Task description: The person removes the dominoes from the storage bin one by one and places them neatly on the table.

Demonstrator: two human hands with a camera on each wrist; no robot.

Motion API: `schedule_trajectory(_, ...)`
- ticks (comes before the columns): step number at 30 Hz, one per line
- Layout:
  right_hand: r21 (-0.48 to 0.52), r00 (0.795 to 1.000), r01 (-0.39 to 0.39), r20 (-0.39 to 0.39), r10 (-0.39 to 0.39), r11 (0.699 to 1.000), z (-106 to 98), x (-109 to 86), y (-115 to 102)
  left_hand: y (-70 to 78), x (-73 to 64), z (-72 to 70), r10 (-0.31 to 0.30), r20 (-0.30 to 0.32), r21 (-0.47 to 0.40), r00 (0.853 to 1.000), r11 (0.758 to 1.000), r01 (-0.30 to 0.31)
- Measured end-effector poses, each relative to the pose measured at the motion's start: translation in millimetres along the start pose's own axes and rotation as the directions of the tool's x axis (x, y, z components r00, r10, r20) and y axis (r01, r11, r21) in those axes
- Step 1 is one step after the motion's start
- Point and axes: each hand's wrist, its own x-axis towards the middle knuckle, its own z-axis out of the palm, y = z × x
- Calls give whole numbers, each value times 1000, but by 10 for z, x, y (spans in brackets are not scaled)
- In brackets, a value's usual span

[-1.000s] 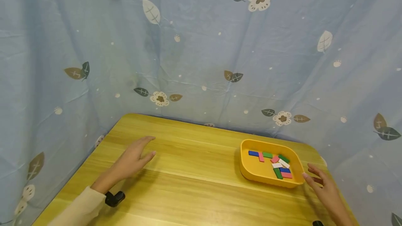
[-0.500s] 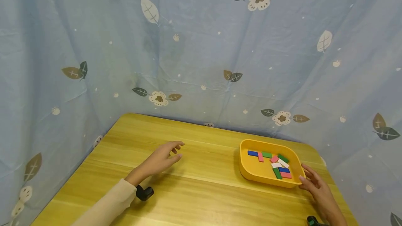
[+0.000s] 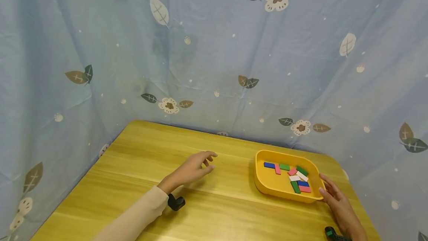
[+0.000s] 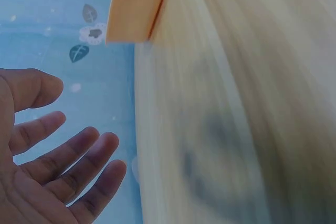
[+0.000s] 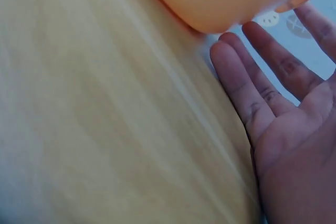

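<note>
A yellow plastic tray (image 3: 275, 192) with rounded corners stands toward the right of the wooden table. Lying flat inside it are several small blocks, among them a blue block (image 3: 269, 165), a white block (image 3: 302, 176) and a dark green block (image 3: 295, 187). My right hand (image 3: 339, 202) pinches the tray's right rim between thumb and index finger; in the right wrist view the other fingers (image 5: 239, 77) stretch out beside its wall. Left of the tray, my left hand (image 3: 188, 169) hovers over the table, holding nothing, its fingers loosely bent and apart from the tray's wall (image 4: 137, 9).
The wood-grain table (image 3: 150, 144) has rounded far corners. A blue curtain (image 3: 207, 55) printed with leaves and flowers hangs close behind it and along both sides. Black wrist cameras (image 3: 176, 202) sit under both wrists.
My left hand has moved right across the table toward the tray. My right hand has come in from the right and taken hold of the tray's rim. The tray and blocks stay put.
</note>
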Motion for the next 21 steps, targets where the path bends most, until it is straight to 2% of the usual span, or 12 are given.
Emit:
schedule_trajectory(9, -29, 1000, 5, -29, -6, 1000, 7, -12, 77, 319, 410, 311, 108, 43, -29, 993, 994, -107)
schedule_trajectory(16, -35, 1000, -5, -28, 4, 999, 35, 23, 125, 571, 756, 591, 202, 90, 13, 975, 979, -204)
schedule_trajectory(21, -36, 999, 12, -38, -13, 999, -15, 37, 129, 765, 994, 821, 269, 123, 34, 955, 961, -275)
